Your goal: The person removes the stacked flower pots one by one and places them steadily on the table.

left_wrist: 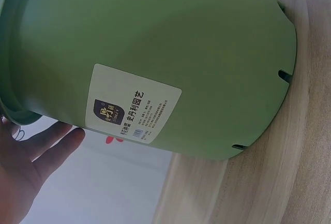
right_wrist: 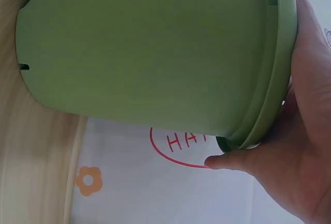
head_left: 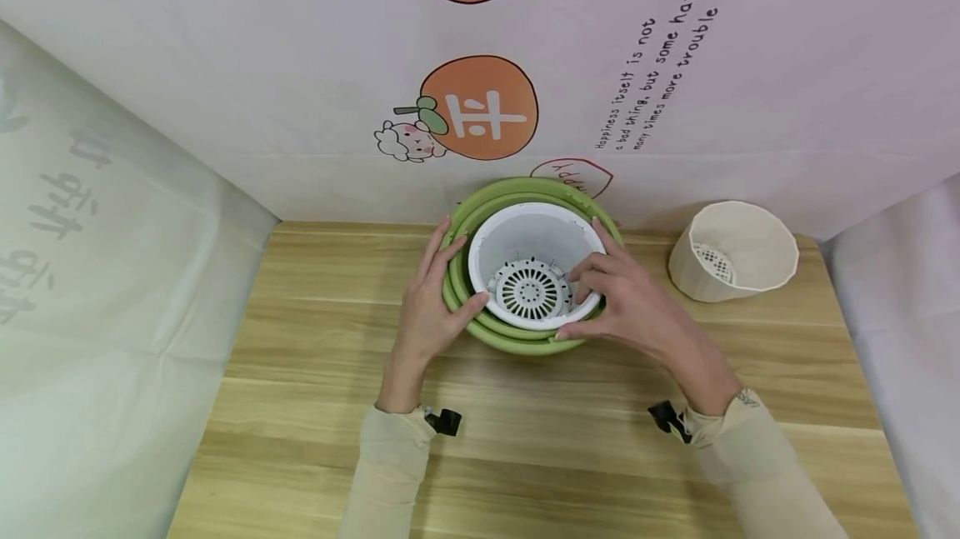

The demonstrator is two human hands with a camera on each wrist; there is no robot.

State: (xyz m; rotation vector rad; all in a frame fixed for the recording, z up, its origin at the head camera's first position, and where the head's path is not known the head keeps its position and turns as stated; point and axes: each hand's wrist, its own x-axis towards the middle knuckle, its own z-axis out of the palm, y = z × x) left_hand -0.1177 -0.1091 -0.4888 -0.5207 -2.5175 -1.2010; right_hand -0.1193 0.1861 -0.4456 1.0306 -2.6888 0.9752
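A green plastic pot [head_left: 536, 187] stands on the wooden table [head_left: 525, 447] near the back wall, showing a double green rim. Nested inside it is a white pot [head_left: 525, 235] with a perforated bottom. My left hand [head_left: 427, 314] holds the left side: fingers lie along the green outer wall and the thumb hooks over the rim. My right hand [head_left: 637, 306] grips the right side, fingers curled over the white rim and thumb under the green rim. The left wrist view shows the green pot [left_wrist: 170, 53] with a white label [left_wrist: 135, 105] and the left hand [left_wrist: 26, 162]. The right wrist view shows the green pot [right_wrist: 145, 53] with the right hand [right_wrist: 305, 146] at its rim.
A beige pot [head_left: 738, 247] lies tilted on the table at the back right. Printed white sheets wall in the table at the back and on both sides. Bare wood stretches in front of the pots toward me.
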